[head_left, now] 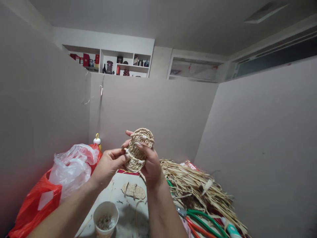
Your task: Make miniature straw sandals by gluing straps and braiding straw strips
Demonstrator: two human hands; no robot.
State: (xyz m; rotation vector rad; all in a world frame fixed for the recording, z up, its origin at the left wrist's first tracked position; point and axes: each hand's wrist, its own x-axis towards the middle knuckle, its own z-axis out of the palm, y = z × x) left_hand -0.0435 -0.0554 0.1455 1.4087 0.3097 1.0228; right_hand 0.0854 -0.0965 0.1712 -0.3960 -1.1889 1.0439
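A small woven straw sandal [136, 152] is held up above the table, tilted toward me, with bits of white along its straps. My right hand [152, 164] grips it from the right, thumb across the front and fingers behind. On its lower left edge, my left hand [110, 164] pinches with thumb and forefinger; whether a strand is also between those fingertips is too small to tell. A second straw sandal [133, 191] lies flat on the white table [121, 211] below my hands.
A paper cup [106, 218] with small bits inside stands at the front. White [71, 168] and red plastic bags [34, 205] are piled left. At right lie a heap of dry straw [193, 185], green-handled scissors [198, 213] and an orange-handled tool [198, 228]. Grey partitions [148, 105] enclose the table.
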